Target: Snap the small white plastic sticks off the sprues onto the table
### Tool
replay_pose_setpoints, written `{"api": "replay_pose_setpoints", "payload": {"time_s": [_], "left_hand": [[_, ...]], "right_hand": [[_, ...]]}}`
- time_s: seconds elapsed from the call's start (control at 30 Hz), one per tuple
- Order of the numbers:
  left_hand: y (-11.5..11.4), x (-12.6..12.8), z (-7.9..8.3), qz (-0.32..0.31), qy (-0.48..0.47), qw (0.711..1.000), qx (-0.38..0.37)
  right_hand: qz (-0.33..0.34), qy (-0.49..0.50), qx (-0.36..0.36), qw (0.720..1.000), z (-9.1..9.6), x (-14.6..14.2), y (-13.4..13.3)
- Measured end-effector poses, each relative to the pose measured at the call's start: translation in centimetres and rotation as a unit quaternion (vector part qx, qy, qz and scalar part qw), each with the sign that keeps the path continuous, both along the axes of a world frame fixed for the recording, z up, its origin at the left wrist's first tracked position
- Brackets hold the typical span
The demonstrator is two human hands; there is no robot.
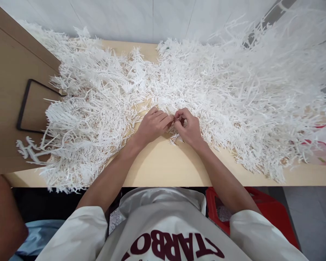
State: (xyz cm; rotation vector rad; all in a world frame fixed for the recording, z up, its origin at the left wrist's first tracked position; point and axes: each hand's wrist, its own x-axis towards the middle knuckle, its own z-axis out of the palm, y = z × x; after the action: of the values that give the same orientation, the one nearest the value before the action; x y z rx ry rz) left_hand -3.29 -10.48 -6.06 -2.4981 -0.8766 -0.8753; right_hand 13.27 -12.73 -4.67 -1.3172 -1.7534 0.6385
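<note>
My left hand [155,125] and my right hand [188,127] meet over the middle of the table, fingertips almost touching. The fingers of both are closed in a pinch. Whatever sits between them is too small and hidden to make out. Around and behind them spreads a heap of thin white plastic-looking pieces [179,79], many branched like small twigs. A few loose pieces [175,139] lie on the wood just below my right hand. The left part of the heap [84,108] reaches down to the table's front edge.
A brown board or box [16,47] with a black metal loop [24,105] stands at the left. The pale wooden table [165,163] backs onto a tiled wall [125,18]. A clear and pink container [324,152] is at the right. Below is a red stool [271,214].
</note>
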Motion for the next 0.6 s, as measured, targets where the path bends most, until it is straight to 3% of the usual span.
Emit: {"api": "replay_pose_setpoints", "payload": {"time_s": [0.17, 0.43, 0.53, 0.6], "left_hand": [[0.1, -0.2, -0.1, -0.012, 0.006, 1.0, -0.018], [0.9, -1.1, -0.4, -0.002, 0.035, 0.998, -0.047], [1.7, -2.4, -0.5, 0.061, -0.032, 0.995, -0.066], [2.0, -3.0, -0.4, 0.111, -0.077, 0.989, -0.065]], "right_hand": [[0.008, 0.0, 0.028, 1.0, -0.1, 0.1, -0.3], [0.088, 0.011, 0.089, 0.992, 0.0, -0.2, -1.7], [0.162, 0.022, 0.168, 0.972, 0.2, -0.8, -2.7], [0.168, 0.013, 0.214, 0.962, 0.3, -1.2, -3.1]]}}
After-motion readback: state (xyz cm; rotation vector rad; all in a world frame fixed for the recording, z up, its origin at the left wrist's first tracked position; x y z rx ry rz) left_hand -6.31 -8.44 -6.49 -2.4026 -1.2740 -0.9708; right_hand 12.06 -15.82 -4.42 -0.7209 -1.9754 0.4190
